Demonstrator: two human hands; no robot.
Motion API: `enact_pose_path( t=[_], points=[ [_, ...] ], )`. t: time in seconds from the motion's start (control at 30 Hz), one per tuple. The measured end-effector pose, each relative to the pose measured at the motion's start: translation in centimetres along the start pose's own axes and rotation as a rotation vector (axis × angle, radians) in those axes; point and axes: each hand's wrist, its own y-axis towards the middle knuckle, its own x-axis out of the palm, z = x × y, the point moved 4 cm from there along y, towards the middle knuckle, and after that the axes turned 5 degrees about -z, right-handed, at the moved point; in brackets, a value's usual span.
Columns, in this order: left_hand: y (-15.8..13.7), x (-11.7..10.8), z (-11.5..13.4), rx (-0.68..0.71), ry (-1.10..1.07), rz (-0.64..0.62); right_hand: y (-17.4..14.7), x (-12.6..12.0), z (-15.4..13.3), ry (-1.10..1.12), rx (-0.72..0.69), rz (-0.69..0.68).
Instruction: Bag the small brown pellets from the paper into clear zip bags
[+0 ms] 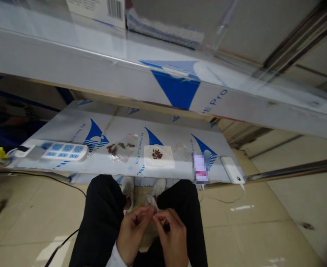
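Observation:
Over my lap, my left hand (pixel 133 230) and my right hand (pixel 172 231) meet with thumbs and forefingers pinched together. Between the fingertips is a small clear plastic bag (pixel 151 202), its body sticking out beyond them. The shelf in front of my knees bears a white sheet of paper (pixel 167 161) with a small heap of short dark brown pieces (pixel 157 153) on it. Left of the paper lies a clear bag (pixel 121 155) with similar brown pieces in and around it. Another thin clear bag (pixel 182 151) rests to the right of the paper.
A white power strip (pixel 66 151) lies at the shelf's left end. At the right are a phone (pixel 200 167) with a cable and a white oblong device (pixel 231 168). A higher film-covered ledge (pixel 96 78) crosses above, holding a box (pixel 96 10) and a folded cloth (pixel 163 31).

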Motion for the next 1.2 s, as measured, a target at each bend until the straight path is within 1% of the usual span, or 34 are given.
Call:
enact_pose_path(
  t=[0.1, 0.2, 0.27, 0.33, 0.43, 0.5, 0.57, 0.63, 0.67, 0.7, 0.77, 0.83, 0.87, 0.9, 0.97, 1.1, 1.17, 1.2],
  points=[
    [-0.6, 0.2, -0.9, -0.12, -0.127, -0.065, -0.7, -0.6, 1.0, 0.071, 0.007, -0.007],
    [-1.1, -0.1, -0.9, -0.188, -0.172, -0.065, -0.9, -0.6, 1.2, 0.178, 0.025, -0.045],
    [-1.4, -0.2, -0.3, -0.201, -0.155, -0.051, -0.8, -0.6, 0.8, 0.233, 0.036, -0.08],
    [-1.6, -0.3, 0.5, -0.172, -0.113, -0.041, -0.6, -0.7, 0.2, 0.276, 0.039, -0.108],
    [-1.7, -0.4, 1.7, -0.076, -0.027, -0.018, 0.0, -0.9, -0.8, 0.329, 0.037, -0.147],
    [-1.7, -0.5, 2.4, -0.012, 0.049, -0.015, 0.3, -0.9, -1.2, 0.365, 0.062, -0.189],
    [-1.9, -0.5, 3.0, 0.053, 0.153, -0.03, 0.4, -0.9, -1.3, 0.404, 0.096, -0.245],
    [-2.3, -0.4, 3.5, 0.102, 0.315, -0.029, 0.4, -0.9, -1.2, 0.387, 0.106, -0.27],
    [-2.6, -0.3, 3.7, 0.125, 0.416, -0.009, 0.3, -1.0, -1.2, 0.34, 0.087, -0.248],
    [-3.0, -0.3, 3.9, 0.145, 0.519, 0.025, 0.3, -1.3, -1.2, 0.269, 0.055, -0.188],
    [-3.6, -0.1, 4.3, 0.181, 0.692, 0.102, 0.2, -2.1, -1.2, 0.101, -0.014, -0.006],
    [-4.2, 0.1, 4.6, 0.222, 0.796, 0.165, 0.0, -2.9, -1.2, -0.022, -0.067, 0.159],
    [-4.4, 0.2, 4.8, 0.24, 0.832, 0.187, 0.0, -3.1, -1.3, -0.057, -0.086, 0.199],
    [-4.4, 0.4, 5.0, 0.261, 0.863, 0.205, 0.0, -3.2, -1.3, -0.076, -0.108, 0.203],
    [-4.4, 0.6, 5.4, 0.315, 0.917, 0.231, 0.1, -3.1, -1.4, -0.077, -0.166, 0.135],
    [-4.1, 0.9, 6.6, 0.424, 0.968, 0.191, -0.1, -2.2, -1.7, 0.02, -0.327, -0.146],
    [-4.1, 0.8, 7.1, 0.452, 0.979, 0.165, -0.2, -1.9, -1.8, 0.1, -0.372, -0.228],
    [-4.1, 0.8, 7.2, 0.459, 0.982, 0.16, -0.2, -1.9, -1.7, 0.135, -0.382, -0.245]
  ],
)
